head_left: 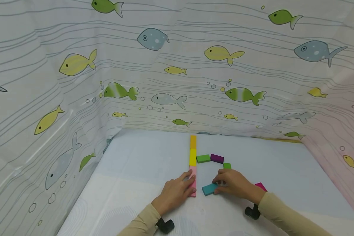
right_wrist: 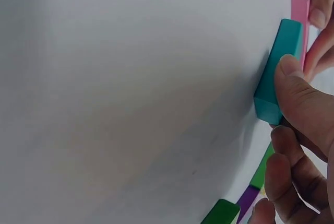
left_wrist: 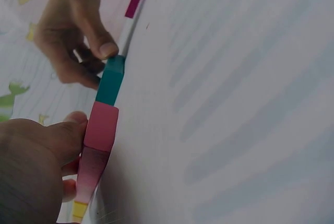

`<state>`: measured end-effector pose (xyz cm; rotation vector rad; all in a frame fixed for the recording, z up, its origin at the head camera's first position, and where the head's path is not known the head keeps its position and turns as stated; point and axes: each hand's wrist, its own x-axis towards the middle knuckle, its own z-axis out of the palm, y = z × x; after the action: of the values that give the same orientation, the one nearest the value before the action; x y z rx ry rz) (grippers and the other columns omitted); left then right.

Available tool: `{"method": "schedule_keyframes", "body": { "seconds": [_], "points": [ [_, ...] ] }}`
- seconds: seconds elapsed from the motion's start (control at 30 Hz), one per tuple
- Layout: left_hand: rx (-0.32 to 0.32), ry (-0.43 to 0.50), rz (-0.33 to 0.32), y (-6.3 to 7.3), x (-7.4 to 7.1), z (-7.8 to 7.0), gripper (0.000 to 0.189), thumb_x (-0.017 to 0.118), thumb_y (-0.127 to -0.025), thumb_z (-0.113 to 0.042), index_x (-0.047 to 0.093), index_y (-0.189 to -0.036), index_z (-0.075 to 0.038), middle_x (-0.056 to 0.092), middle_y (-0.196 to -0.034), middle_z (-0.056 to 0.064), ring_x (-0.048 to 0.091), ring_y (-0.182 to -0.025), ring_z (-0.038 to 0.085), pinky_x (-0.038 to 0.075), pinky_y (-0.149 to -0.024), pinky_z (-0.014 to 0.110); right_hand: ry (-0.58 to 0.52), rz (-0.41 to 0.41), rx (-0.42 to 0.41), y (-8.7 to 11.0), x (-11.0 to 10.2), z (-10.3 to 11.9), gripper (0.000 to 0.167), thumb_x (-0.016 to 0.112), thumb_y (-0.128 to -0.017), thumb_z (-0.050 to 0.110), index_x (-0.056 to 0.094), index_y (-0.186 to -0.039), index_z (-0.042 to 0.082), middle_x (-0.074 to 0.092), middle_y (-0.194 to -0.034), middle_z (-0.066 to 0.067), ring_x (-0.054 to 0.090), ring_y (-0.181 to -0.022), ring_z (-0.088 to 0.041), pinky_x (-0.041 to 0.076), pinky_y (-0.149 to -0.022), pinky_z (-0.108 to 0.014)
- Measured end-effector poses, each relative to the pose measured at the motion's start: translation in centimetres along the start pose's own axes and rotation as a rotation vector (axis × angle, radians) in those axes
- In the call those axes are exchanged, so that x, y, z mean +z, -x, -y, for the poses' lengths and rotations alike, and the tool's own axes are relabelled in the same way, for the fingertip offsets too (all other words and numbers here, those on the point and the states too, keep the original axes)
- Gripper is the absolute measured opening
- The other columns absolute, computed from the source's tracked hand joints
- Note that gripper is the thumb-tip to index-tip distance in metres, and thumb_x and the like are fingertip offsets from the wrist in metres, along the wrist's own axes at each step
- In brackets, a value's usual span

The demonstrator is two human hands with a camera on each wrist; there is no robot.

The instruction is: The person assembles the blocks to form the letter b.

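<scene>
In the head view my right hand (head_left: 234, 184) pinches a teal block (head_left: 209, 189) between thumb and fingers, just right of the pink blocks. The right wrist view shows the thumb lying along that teal block (right_wrist: 279, 72). My left hand (head_left: 177, 190) rests its fingertips against two pink blocks (head_left: 193, 184), partly covering them. These pink blocks (left_wrist: 100, 125) form the near end of a straight column with a yellow block (head_left: 192, 157) and an orange block (head_left: 193, 142) beyond. A green block (head_left: 203, 159), a purple block (head_left: 217, 158) and another green block (head_left: 227, 166) curve rightward from the yellow one.
A magenta block (head_left: 261, 186) lies behind the right wrist, partly hidden by it. The white table (head_left: 141, 157) is enclosed by a fish-patterned curtain (head_left: 194, 82) at the back and sides. Each wrist wears a small black camera (head_left: 252, 212).
</scene>
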<state>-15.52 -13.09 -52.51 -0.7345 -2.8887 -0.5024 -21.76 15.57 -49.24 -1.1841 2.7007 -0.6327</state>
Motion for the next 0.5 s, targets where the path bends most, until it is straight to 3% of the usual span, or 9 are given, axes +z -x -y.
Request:
{"method": "schedule_keyframes", "body": {
  "seconds": [0.5],
  "points": [
    [-0.001,-0.001,0.003,0.0,0.0,0.0,0.050,0.067,-0.104,-0.044,0.066,-0.147,-0.018,0.059,-0.155,0.005,0.077,-0.086,0.025,0.059,-0.068,0.033,-0.004,0.016,0.010,-1.0,0.7,1.2,0.036,0.088,-0.086,0.041,0.084,-0.113,0.017,0.067,-0.090,0.013,0.056,-0.079,0.000,0.054,-0.072,-0.019]
  ]
}}
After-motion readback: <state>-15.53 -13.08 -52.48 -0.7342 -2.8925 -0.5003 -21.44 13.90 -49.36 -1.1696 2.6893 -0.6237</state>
